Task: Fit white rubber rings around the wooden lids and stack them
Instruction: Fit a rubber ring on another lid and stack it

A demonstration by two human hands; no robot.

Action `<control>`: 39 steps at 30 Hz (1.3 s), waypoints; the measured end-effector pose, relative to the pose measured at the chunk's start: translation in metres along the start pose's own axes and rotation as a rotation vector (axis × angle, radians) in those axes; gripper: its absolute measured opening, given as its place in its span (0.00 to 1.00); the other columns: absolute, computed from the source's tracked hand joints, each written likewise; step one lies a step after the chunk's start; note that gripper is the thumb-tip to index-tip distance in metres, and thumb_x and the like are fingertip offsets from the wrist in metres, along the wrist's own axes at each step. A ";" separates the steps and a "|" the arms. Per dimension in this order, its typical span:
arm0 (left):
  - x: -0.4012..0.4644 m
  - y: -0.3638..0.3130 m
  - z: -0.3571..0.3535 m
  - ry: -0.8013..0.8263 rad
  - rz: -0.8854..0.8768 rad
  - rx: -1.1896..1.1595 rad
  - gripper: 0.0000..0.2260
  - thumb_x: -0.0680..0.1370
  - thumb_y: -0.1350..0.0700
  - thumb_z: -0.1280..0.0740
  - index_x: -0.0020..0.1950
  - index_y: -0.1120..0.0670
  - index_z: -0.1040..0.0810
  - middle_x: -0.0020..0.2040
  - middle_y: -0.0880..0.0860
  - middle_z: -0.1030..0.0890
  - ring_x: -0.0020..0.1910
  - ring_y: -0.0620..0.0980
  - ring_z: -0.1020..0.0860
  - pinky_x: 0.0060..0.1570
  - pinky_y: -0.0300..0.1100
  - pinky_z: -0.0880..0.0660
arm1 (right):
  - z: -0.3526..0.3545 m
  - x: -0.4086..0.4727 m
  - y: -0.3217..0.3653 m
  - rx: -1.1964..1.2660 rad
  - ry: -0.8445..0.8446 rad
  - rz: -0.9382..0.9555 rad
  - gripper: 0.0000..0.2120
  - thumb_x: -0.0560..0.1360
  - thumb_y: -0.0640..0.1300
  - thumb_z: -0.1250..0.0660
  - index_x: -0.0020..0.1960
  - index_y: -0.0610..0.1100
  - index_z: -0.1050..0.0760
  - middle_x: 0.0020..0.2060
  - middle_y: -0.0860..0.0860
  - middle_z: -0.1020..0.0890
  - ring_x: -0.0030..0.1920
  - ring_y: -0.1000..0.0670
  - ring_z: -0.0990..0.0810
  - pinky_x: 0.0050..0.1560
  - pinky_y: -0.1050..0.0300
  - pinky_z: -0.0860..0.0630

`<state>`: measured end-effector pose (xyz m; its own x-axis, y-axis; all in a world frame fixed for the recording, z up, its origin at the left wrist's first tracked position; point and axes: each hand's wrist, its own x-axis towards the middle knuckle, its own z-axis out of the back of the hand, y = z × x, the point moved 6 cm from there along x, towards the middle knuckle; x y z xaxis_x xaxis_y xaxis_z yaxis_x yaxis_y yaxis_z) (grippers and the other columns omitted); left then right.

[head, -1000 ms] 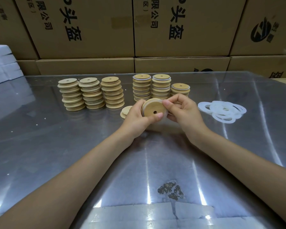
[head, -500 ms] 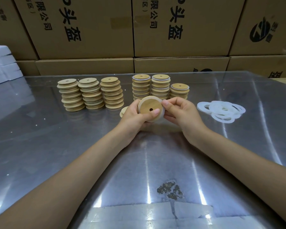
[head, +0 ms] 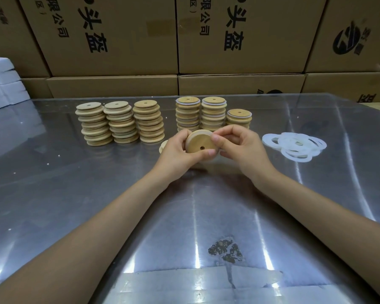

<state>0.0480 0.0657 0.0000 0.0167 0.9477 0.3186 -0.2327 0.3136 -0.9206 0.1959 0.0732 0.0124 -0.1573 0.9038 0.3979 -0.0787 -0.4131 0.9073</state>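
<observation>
From the head camera, both forearms reach forward over the metal table (head: 53, 183) and meet near its middle. The left hand (head: 177, 153) curls around a wooden lid (head: 200, 142), thumb across its lower face, holding it tilted toward the camera. The right hand (head: 242, 148) pinches the lid's right edge, fingers bent. Behind stand three stacks of bare lids (head: 119, 122) and stacks of ringed lids (head: 212, 114). Loose white rings (head: 294, 145) lie to the right.

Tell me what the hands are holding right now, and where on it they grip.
Both hands hold one wooden lid by its rim: the left hand on the left and lower edge, the right hand pinching the upper right edge.
</observation>
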 end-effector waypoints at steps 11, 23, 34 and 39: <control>0.000 0.001 0.003 -0.044 0.021 -0.082 0.13 0.68 0.58 0.23 0.43 0.51 0.27 0.40 0.48 0.21 0.41 0.44 0.23 0.46 0.50 0.20 | 0.006 0.000 -0.001 -0.047 -0.042 -0.038 0.05 0.70 0.44 0.25 0.41 0.46 0.20 0.35 0.53 0.16 0.38 0.58 0.17 0.37 0.71 0.28; -0.002 0.000 0.004 -0.063 0.056 -0.150 0.12 0.70 0.59 0.25 0.46 0.54 0.28 0.40 0.49 0.22 0.36 0.39 0.23 0.40 0.39 0.21 | 0.004 -0.002 -0.001 -0.075 -0.026 -0.075 0.03 0.72 0.45 0.27 0.41 0.46 0.19 0.36 0.50 0.16 0.39 0.55 0.17 0.36 0.70 0.27; -0.001 0.001 0.003 -0.058 0.085 -0.233 0.15 0.70 0.57 0.25 0.52 0.57 0.26 0.44 0.50 0.20 0.41 0.41 0.19 0.37 0.35 0.22 | 0.000 -0.005 -0.006 0.034 0.010 -0.190 0.04 0.77 0.43 0.34 0.47 0.44 0.21 0.40 0.52 0.17 0.42 0.60 0.18 0.43 0.66 0.22; -0.001 0.001 0.002 -0.050 0.084 -0.214 0.14 0.69 0.57 0.24 0.50 0.54 0.26 0.45 0.51 0.21 0.44 0.45 0.20 0.38 0.36 0.22 | 0.003 -0.005 -0.001 0.037 -0.017 -0.163 0.03 0.76 0.42 0.33 0.45 0.44 0.21 0.37 0.53 0.17 0.37 0.61 0.18 0.40 0.68 0.23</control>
<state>0.0457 0.0653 -0.0009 -0.0438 0.9687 0.2444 -0.0196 0.2437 -0.9696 0.1998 0.0696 0.0101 -0.1288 0.9603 0.2473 -0.0651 -0.2571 0.9642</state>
